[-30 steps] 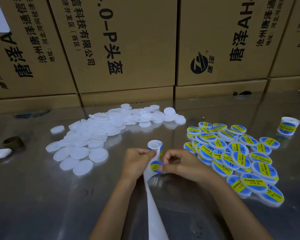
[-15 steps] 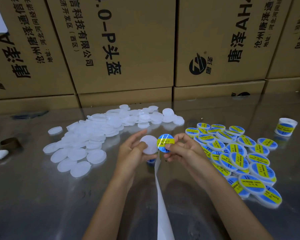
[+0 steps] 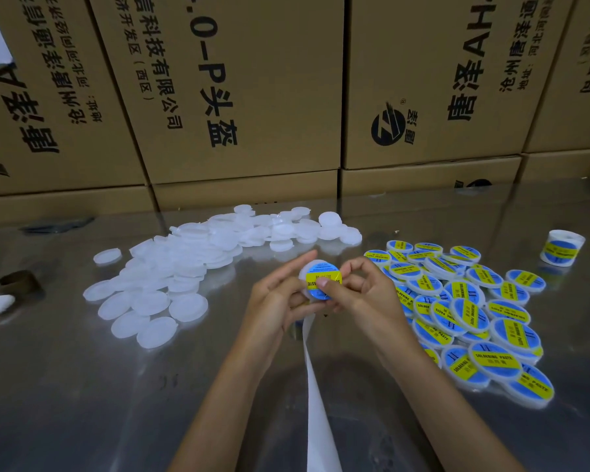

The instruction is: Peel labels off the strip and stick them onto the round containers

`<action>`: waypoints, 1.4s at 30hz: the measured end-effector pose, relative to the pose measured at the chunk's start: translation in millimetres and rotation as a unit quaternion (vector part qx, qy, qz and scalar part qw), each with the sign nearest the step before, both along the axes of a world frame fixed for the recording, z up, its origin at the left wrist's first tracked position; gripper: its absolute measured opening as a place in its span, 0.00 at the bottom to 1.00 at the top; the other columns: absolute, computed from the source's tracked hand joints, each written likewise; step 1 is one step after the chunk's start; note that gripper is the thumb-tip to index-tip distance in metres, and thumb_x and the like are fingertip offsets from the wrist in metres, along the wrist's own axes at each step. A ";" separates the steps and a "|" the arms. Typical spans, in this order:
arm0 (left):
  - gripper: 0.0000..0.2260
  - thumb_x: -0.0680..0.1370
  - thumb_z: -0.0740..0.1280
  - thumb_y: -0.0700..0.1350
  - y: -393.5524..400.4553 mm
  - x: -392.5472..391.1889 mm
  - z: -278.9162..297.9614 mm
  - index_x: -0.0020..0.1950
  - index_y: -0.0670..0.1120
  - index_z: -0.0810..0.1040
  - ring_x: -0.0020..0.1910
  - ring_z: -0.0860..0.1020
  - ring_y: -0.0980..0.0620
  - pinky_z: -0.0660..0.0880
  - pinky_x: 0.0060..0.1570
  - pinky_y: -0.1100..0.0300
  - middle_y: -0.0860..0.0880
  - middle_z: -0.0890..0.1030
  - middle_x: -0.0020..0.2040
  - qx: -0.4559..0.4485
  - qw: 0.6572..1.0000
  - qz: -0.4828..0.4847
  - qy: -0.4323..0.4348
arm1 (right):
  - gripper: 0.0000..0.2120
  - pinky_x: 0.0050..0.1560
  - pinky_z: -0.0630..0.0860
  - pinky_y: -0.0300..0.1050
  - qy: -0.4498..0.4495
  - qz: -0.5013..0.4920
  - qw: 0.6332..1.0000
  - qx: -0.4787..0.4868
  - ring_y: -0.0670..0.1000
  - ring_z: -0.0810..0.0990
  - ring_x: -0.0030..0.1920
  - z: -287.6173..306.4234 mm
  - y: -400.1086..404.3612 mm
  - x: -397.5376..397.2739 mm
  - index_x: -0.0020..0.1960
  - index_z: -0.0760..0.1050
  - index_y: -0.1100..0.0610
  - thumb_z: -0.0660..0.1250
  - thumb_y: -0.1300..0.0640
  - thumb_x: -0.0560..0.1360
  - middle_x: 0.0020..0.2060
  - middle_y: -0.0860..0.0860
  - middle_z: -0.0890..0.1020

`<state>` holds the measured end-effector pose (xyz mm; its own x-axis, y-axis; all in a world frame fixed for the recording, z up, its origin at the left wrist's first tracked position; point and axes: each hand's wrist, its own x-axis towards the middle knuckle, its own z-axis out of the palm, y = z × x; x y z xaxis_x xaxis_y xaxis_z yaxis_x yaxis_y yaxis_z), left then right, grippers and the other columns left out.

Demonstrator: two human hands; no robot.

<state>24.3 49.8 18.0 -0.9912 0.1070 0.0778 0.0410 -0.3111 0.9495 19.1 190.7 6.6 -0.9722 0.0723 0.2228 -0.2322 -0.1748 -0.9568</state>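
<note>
The left hand (image 3: 280, 301) cups a round white translucent plastic container (image 3: 312, 277) from behind – the right hand (image 3: 365, 294) presses its thumb on the glossy blue-and-yellow round label (image 3: 322, 279) lying on its face, yellow band running crosswise. The white backing strip (image 3: 315, 396) trails below the grip; bare containers (image 3: 171, 281) lie left, labelled containers (image 3: 467, 311) right – nearer the right hand

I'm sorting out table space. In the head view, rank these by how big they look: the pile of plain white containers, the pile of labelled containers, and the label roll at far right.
1. pile of plain white containers and pile of labelled containers: spreads look alike, and the labelled one lies nearer, so unranked.
2. label roll: clearly smallest.
</note>
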 end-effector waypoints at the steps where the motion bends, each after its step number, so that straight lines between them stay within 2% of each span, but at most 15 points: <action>1: 0.19 0.79 0.59 0.30 0.3 0.3 0.3 0.61 0.46 0.82 0.50 0.85 0.43 0.83 0.43 0.55 0.40 0.85 0.53 -0.002 1.000 0.001 0.002 | 0.13 0.28 0.75 0.39 0.001 0.000 1.000 0.002 0.48 0.79 0.28 -0.6 -0.2 -0.5 0.43 0.69 0.58 0.74 0.67 0.72 0.28 0.50 0.80; 10: 0.18 0.80 0.60 0.32 1.6 1.3 -0.8 0.60 0.48 0.82 0.51 0.85 0.44 0.82 0.43 0.57 0.41 0.86 0.52 -0.029 1.000 0.004 0.012 | 0.14 0.29 0.75 0.38 0.013 -0.024 0.999 0.026 0.46 0.79 0.29 -8.4 -1.8 -6.0 0.42 0.69 0.57 0.75 0.65 0.71 0.27 0.48 0.80; 18: 0.17 0.81 0.62 0.32 6.6 1.8 -4.8 0.62 0.49 0.82 0.51 0.85 0.47 0.81 0.44 0.60 0.43 0.86 0.50 -0.044 0.998 0.017 0.035 | 0.14 0.34 0.74 0.39 0.033 -0.079 0.992 0.092 0.45 0.74 0.30 -17.0 -1.9 -11.9 0.41 0.69 0.53 0.76 0.60 0.70 0.27 0.46 0.77; 22: 0.17 0.80 0.63 0.33 6.8 1.6 -3.9 0.61 0.49 0.82 0.53 0.85 0.46 0.82 0.45 0.59 0.44 0.86 0.52 -0.005 1.000 0.015 0.016 | 0.15 0.33 0.72 0.38 0.044 -0.096 0.988 0.115 0.44 0.72 0.29 -19.2 -2.2 -13.7 0.43 0.69 0.52 0.77 0.56 0.70 0.29 0.48 0.76; 26: 0.17 0.80 0.62 0.32 7.2 1.3 -1.1 0.63 0.46 0.81 0.53 0.85 0.43 0.83 0.48 0.55 0.42 0.86 0.54 0.074 0.997 -0.001 -0.013 | 0.17 0.32 0.70 0.37 0.049 -0.102 0.986 0.124 0.42 0.69 0.28 -21.3 -1.5 -15.0 0.45 0.69 0.52 0.77 0.50 0.70 0.29 0.48 0.74; 30: 0.17 0.79 0.60 0.33 8.6 1.8 1.2 0.64 0.44 0.80 0.55 0.84 0.41 0.83 0.51 0.53 0.40 0.85 0.55 0.147 0.988 -0.033 -0.033 | 0.19 0.32 0.69 0.32 0.064 -0.109 0.977 0.173 0.39 0.70 0.28 -25.0 -3.7 -11.3 0.44 0.69 0.50 0.76 0.42 0.68 0.28 0.41 0.74; 34: 0.18 0.77 0.61 0.36 12.0 4.3 1.1 0.67 0.43 0.77 0.56 0.84 0.41 0.81 0.56 0.49 0.38 0.84 0.56 0.206 0.975 -0.070 -0.047 | 0.19 0.30 0.67 0.30 0.101 -0.156 0.959 0.214 0.39 0.72 0.28 -24.0 -3.6 -9.4 0.41 0.68 0.48 0.75 0.40 0.69 0.28 0.37 0.75; 37: 0.18 0.80 0.59 0.36 13.4 4.0 -0.6 0.68 0.44 0.77 0.57 0.83 0.40 0.81 0.55 0.52 0.39 0.84 0.58 0.186 0.979 -0.073 -0.042 | 0.19 0.29 0.66 0.33 0.120 -0.173 0.949 0.235 0.42 0.70 0.28 -23.4 -1.7 -8.2 0.40 0.68 0.51 0.72 0.39 0.71 0.27 0.42 0.72; 40: 0.18 0.80 0.60 0.33 13.7 4.2 -1.9 0.67 0.44 0.77 0.54 0.84 0.43 0.82 0.49 0.55 0.40 0.84 0.57 0.139 0.988 -0.064 -0.015 | 0.18 0.29 0.63 0.34 0.139 -0.180 0.949 0.217 0.43 0.66 0.28 -21.6 0.5 -7.3 0.38 0.67 0.54 0.70 0.44 0.75 0.26 0.43 0.68; 42: 0.17 0.79 0.63 0.31 11.6 4.4 -3.2 0.65 0.44 0.79 0.50 0.84 0.45 0.81 0.45 0.58 0.40 0.85 0.55 0.090 0.995 -0.046 0.015 | 0.16 0.29 0.63 0.34 0.149 -0.179 0.950 0.209 0.44 0.66 0.27 -18.9 2.0 -6.4 0.38 0.68 0.56 0.68 0.48 0.78 0.25 0.43 0.69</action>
